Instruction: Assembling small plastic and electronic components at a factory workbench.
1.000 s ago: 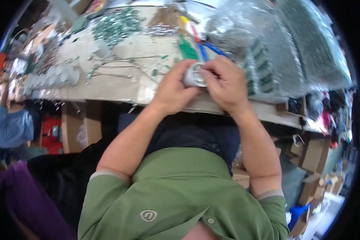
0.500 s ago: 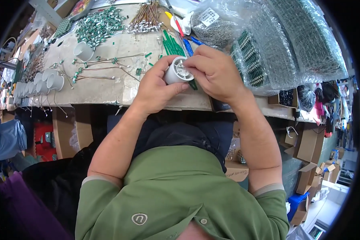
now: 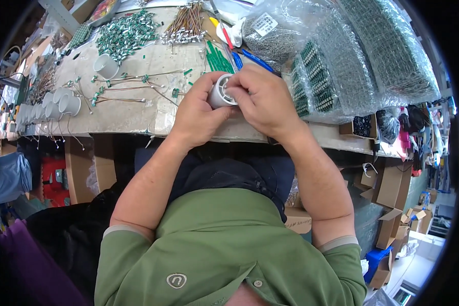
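Over the front edge of the bench, my left hand is wrapped round a white plastic cup-shaped housing, its open end tilted toward the right. My right hand is closed, thumb and forefinger pinched at the mouth of the housing. Those fingers cover much of the inside, and whatever they pinch is hidden. Just beyond my hands lie green circuit-board strips and blue-handled pliers. To the left, small boards with brown wire leads are spread on the bench.
Several white cups stand at the left, another cup near a heap of small green boards. Wire bundles lie at the back. Bubble-wrapped board stacks fill the right. A person in a blue sleeve sits far left.
My right hand has shifted left over the housing's mouth, its fingers reaching further in and covering more of it. The left hand keeps its hold.
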`<state>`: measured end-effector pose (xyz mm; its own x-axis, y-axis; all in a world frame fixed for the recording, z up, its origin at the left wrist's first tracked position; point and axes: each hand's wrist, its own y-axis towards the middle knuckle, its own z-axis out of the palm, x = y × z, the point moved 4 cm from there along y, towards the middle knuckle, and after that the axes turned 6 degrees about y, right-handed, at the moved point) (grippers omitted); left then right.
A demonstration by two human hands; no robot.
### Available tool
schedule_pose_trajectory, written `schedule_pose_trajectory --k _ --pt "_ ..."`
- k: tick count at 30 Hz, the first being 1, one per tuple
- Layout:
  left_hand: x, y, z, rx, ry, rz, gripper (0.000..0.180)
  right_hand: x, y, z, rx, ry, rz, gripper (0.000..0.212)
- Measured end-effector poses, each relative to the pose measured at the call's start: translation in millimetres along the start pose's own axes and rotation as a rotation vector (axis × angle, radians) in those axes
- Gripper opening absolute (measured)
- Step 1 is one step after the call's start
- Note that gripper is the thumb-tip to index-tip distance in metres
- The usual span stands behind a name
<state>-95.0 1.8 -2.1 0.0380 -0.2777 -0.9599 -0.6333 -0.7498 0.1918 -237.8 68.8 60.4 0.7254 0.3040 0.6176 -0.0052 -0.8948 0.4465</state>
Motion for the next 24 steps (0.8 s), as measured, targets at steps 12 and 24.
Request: schedule_pose_trajectory --k 12,24 --pt "11 1 4 -0.070 -0.104 0.024 0.058 -4 -4 -4 -0.175 0.170 0.242 0.011" --pt "-8 -12 3 -0.254 0.337 0.318 0.052 -3 -16 10 -0.199 0.203 0.485 0.016"
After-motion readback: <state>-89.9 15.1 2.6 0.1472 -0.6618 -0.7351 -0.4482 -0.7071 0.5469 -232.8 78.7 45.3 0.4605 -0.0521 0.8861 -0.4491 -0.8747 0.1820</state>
